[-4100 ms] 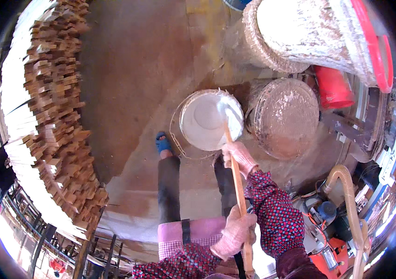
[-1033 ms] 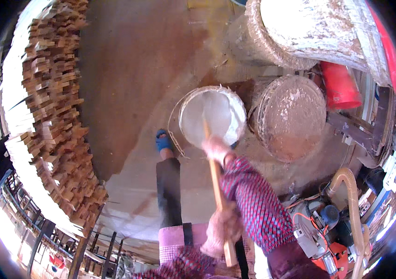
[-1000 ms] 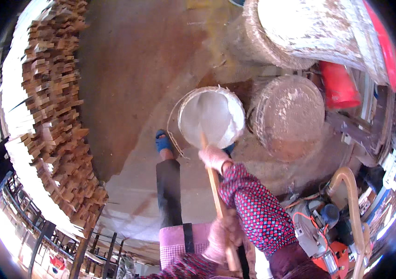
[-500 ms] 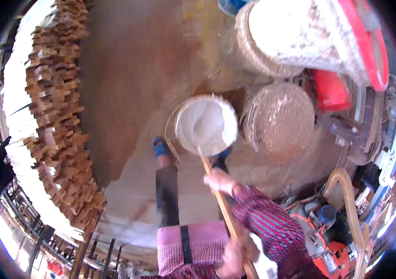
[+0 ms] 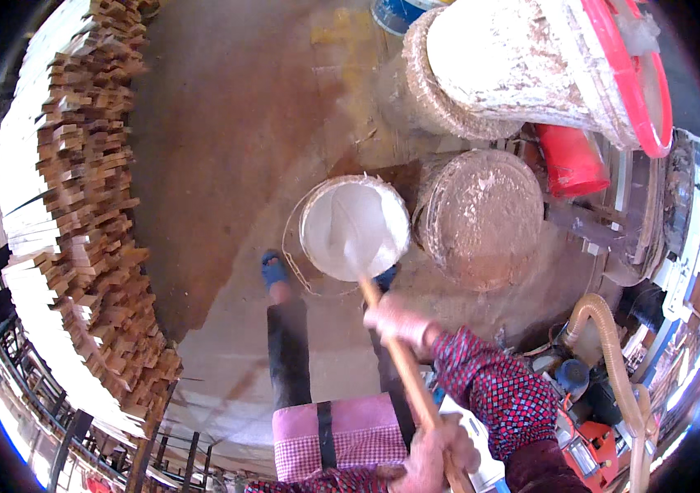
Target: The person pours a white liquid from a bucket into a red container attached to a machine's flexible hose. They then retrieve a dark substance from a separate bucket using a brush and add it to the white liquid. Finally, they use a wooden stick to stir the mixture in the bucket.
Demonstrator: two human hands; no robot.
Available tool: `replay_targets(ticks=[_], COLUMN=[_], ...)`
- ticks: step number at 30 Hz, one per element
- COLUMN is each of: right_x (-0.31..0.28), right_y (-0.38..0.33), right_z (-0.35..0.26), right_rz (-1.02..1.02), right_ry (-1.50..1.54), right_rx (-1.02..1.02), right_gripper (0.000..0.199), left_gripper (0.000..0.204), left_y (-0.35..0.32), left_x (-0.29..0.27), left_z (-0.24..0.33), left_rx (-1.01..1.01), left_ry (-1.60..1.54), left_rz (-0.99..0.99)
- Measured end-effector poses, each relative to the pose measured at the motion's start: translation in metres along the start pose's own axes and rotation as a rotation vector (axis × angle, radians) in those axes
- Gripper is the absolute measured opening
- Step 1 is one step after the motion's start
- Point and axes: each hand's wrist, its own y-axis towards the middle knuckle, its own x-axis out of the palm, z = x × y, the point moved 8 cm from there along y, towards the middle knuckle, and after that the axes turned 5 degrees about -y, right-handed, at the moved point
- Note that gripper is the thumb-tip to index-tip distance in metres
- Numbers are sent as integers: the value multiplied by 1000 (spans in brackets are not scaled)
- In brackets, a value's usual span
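Observation:
A white bucket (image 5: 310, 215) of white paint stands on the floor between my feet. A long wooden stick (image 5: 406, 371) slants down into it, and its paint-coated end (image 5: 348, 240) rests in the paint near the middle. My right hand (image 5: 399, 320) grips the stick partway down, a little below the bucket's rim in the picture. My left hand (image 5: 440, 456) holds the stick's upper end close to my body. Both sleeves are red and blue checked.
A tall stack of wooden slats (image 5: 78, 214) runs along the left. A paint-crusted lidded bucket (image 5: 481, 218) stands right of the white one, with a big crusted drum (image 5: 514, 66) and a red container (image 5: 572, 160) behind. A tan hose (image 5: 613, 361) and orange machine (image 5: 588, 444) lie at lower right.
The stick has swung round inside the bucket, its end going from the right side toward the middle. Both hands have stayed on it, and my right hand sits lower in view.

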Motion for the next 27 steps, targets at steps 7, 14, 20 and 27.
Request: replay_targets(ticks=[7,14,20,27], right_x=[17,-20,52,25], right_y=[76,25,73,44], right_z=[20,38,25,46], right_rz=[148,-88,9,-73], right_ry=[-30,975,891,1295], right_rx=[-251,34,-129,18], right_gripper=[21,14,19,16], left_gripper=[9,11,4,9], left_y=[40,32,13,32], left_x=[-47,-48,-67,-66], left_z=[59,46,67,103], left_rx=[82,-120,-48,0], left_ry=[-84,338,-49,760], left_rz=[-86,143,62,108])
